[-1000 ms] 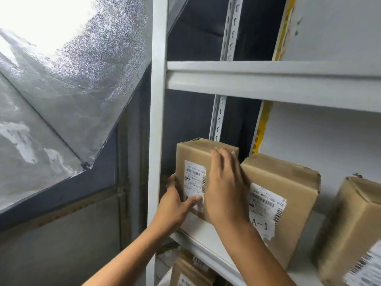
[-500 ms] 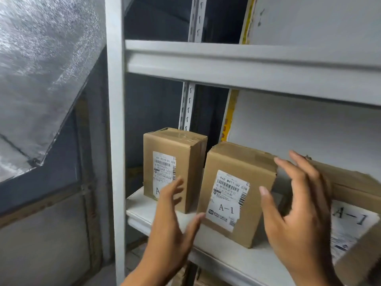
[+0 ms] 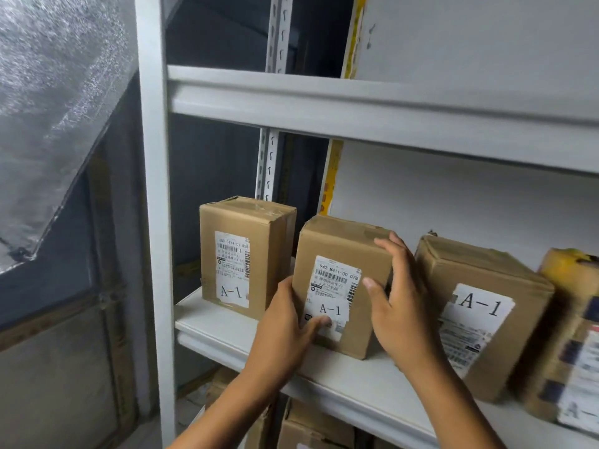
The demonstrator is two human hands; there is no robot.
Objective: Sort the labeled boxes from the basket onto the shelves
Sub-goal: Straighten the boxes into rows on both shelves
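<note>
Cardboard middle box (image 3: 340,286), marked A-1, is being squared up at frame centre on the shelf (image 3: 227,332), gripped between left hand (image 3: 282,332) and right hand (image 3: 398,306), fingers curled round its sides; release is judged next.

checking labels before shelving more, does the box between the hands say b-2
No, the box held by the left hand and right hand reads A-1.

Both hands, left (image 3: 285,332) and right (image 3: 402,306), around the second A-1 box (image 3: 340,254) on the white shelf (image 3: 214,322).
</note>
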